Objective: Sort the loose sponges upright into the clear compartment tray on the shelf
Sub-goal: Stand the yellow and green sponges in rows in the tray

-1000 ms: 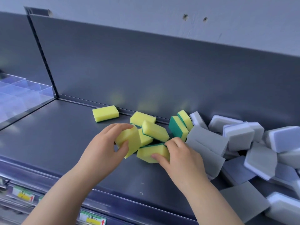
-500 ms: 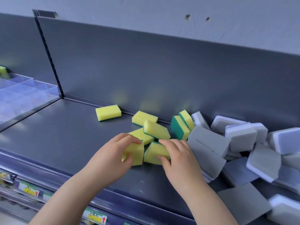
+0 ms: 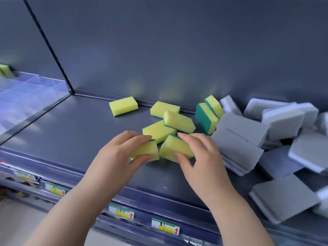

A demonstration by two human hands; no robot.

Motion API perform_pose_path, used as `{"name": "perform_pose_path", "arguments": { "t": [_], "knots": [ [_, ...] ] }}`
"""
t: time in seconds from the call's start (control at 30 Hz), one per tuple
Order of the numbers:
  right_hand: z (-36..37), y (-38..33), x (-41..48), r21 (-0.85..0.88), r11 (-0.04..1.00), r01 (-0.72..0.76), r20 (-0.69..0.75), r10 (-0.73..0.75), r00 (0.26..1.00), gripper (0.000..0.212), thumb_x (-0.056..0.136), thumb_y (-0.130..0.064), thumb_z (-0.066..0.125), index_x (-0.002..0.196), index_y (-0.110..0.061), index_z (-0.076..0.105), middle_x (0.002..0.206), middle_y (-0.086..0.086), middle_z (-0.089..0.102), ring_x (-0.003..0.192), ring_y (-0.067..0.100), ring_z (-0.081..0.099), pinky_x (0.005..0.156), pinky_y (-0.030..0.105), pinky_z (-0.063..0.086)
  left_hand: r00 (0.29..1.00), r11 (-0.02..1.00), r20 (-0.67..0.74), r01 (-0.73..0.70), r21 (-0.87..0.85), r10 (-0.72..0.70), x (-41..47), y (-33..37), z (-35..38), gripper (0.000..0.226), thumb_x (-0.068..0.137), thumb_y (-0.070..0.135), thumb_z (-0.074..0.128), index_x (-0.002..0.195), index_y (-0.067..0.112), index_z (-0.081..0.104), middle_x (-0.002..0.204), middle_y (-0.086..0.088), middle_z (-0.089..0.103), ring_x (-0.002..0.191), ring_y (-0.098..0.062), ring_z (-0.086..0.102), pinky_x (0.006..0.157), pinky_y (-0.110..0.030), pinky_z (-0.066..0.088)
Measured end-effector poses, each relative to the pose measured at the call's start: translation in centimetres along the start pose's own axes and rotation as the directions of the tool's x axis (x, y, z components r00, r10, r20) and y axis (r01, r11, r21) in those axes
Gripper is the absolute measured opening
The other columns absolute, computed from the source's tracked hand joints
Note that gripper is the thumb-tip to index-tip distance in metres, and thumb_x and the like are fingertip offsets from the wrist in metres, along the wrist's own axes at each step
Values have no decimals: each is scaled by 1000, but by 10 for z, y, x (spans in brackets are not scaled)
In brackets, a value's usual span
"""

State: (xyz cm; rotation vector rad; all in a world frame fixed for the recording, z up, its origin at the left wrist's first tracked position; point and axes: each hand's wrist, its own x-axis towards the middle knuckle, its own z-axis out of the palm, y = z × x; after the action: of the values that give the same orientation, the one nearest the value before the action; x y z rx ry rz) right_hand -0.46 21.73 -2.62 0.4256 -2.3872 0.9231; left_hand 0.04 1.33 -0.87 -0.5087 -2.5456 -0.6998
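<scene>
Left hand and right hand each grip a yellow-and-green rectangular foam sponge, gathering; next, likely carrying them to the clear plastic compartment tray, far left.

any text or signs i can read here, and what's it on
Red up arrow, on the middle shelf-edge label; its dark characters are too blurred to read.
Red up arrow, on the right shelf-edge label; print unreadable.
Red up arrow, on the left shelf-edge label; print unreadable.

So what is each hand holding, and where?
Left hand pinches the left yellow sponge, fingers over top, thumb against near side; right hand grips the right yellow sponge likewise.
</scene>
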Motion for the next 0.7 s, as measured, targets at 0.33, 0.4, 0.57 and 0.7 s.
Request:
{"name": "perform_pose_path", "arguments": {
  "t": [0.33,0.4,0.57,0.7],
  "knots": [
    [73,-126,-1,287,957,-39,141,-2,990,40,79,-28,65,118,-24,59,109,-9,53,104,-5,46,91,3,30,997,999,-60,51,17,-50,-68,-85,-100,42,73,44,65,108,21,69,99,17,58,85,-5,53,76,-14,39],
    [102,-161,-7,301,953,-26,198,-36,980,40,79,-26,64,118,-24,59,108,-10,53,103,-5,47,90,4,31,994,995,-59,95,37,-92,-94,-113,-126,39,70,35,67,106,18,70,98,10,62,87,-7,53,78,-12,38],
    [164,-245,-21,371,929,7,330,-139,934,40,79,-24,63,119,-28,58,110,-16,52,102,-3,49,88,7,35,980,983,-110,172,67,-164,-166,-178,-191,40,68,27,68,106,16,71,101,9,62,86,-4,52,75,-7,40],
    [205,-299,-25,405,914,36,371,-201,907,39,80,-22,63,118,-28,57,111,-22,50,105,-3,49,88,7,35,964,966,-173,225,131,-201,-209,-221,-234,39,71,19,64,110,12,69,105,2,64,85,0,49,73,-17,41]
  ]
}}
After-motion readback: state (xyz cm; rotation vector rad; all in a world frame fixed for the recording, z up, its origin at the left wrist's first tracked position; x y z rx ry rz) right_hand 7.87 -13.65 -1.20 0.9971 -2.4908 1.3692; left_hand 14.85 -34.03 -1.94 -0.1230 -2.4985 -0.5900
